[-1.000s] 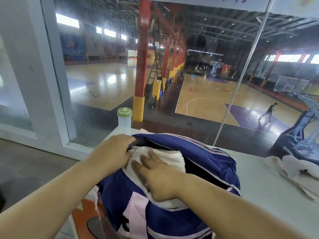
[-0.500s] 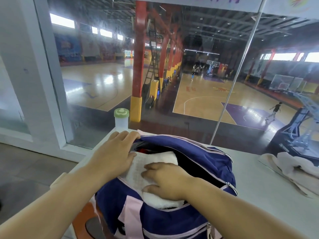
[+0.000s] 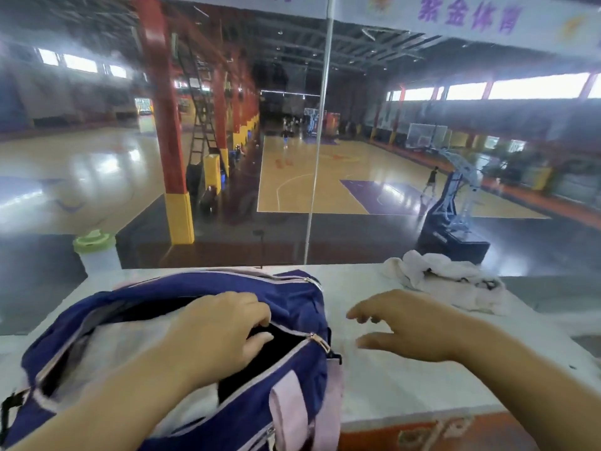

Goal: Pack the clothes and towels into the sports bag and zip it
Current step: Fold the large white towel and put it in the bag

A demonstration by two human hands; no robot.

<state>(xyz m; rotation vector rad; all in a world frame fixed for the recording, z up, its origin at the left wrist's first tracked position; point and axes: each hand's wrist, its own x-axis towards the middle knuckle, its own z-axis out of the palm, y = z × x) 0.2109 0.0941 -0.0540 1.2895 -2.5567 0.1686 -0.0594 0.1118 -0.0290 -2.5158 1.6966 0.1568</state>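
Head view: right hand (image 3: 409,330) left towel (image 3: 107,346) in sports bag (image 3: 292,362), fingers open, now reaching twd clothes (image 3: 448,284); left hand (image 3: 221,333) open, flat on bag opening.

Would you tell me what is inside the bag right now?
A white towel lies in the open bag, partly under the left hand. Anything beneath it is hidden.

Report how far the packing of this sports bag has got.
Done: a white towel lies inside the open blue sports bag. In hand: the left hand rests at the bag's opening, while the right hand is open above the white counter, empty, pointing toward the pale clothes pile. Left: that pile is unpacked, and the zipper is not closed.
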